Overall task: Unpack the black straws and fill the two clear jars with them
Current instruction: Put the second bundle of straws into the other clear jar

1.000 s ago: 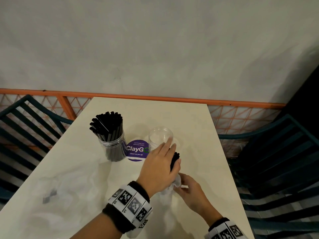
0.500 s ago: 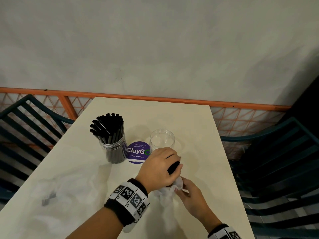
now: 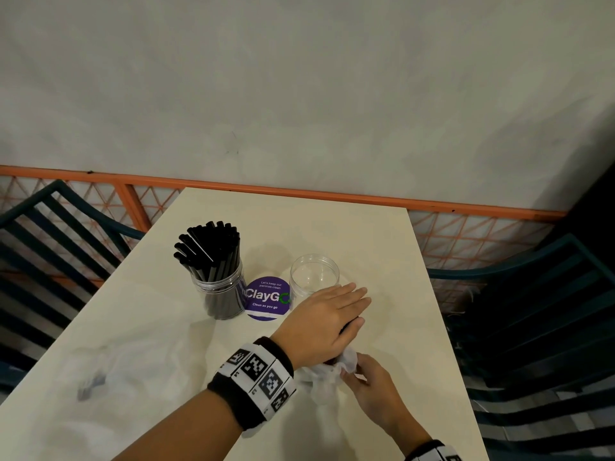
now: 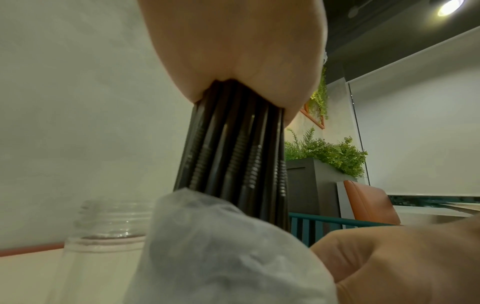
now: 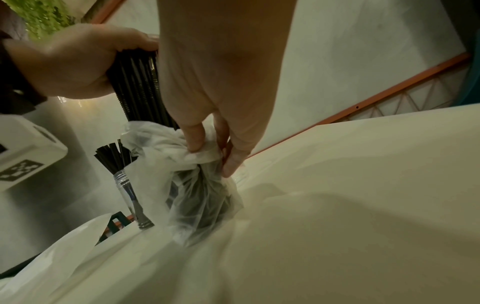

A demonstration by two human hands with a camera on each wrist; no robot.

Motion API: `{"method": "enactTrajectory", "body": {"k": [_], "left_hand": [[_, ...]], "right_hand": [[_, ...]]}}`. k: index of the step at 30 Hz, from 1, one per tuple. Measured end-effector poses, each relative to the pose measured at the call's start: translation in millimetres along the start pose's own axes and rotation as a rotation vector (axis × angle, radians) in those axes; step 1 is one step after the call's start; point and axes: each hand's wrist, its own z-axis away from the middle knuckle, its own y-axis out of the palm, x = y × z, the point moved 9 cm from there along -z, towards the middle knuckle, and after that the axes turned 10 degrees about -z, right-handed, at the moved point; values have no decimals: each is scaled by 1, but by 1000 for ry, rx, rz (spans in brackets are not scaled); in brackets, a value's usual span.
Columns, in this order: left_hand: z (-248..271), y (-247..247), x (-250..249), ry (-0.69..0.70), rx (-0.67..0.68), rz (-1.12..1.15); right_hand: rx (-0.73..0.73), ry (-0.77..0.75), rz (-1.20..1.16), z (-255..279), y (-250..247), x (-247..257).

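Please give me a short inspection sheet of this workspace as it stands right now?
Surface: cream table, with a round purple sticker between the jars.
Job's things: left jar packed with upright black straws; right jar empty; straw bundle upright, its lower end in a thin plastic bag.
Clutter: crumpled clear wrapping on the near left of the table.
Grip: left hand lies over the bundle's top, thumb on its side; right hand pinches the bag's gathered mouth.
Cables: nothing seen.
Surroundings: grey wall, orange lattice rail, dark teal slatted chairs on both sides, green plants behind.
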Motion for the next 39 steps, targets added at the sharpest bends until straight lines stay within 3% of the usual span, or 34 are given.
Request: {"method": "enactTrajectory", "body": {"k": [4, 8, 10, 14, 18, 22, 28, 33, 39], "left_hand": [[2, 0, -2, 1, 10, -4], [14, -20, 14, -95, -89, 186], [21, -30, 27, -166, -157, 270], [25, -27, 38, -213, -149, 295], [6, -27, 44, -278, -141, 249], [-13, -8, 70, -458, -89, 212], [-15, 27, 114, -653, -259, 257], [-7, 53, 126, -721, -271, 364], [-2, 67, 128, -719, -238, 322]], "right_hand": [[-58, -4, -80, 2, -8, 0], [-182, -45, -117, 9, -38, 18], [-267, -148, -82, 14, -64, 42], [-468, -346, 234, 22, -109, 111], [-605, -622, 457, 14, -117, 179], [-573, -796, 656, -16, -100, 219], [-487, -1004, 809, -48, -62, 248], [-281, -1067, 949, -64, -25, 249], [-146, -1108, 1041, -69, -1, 250]]}}
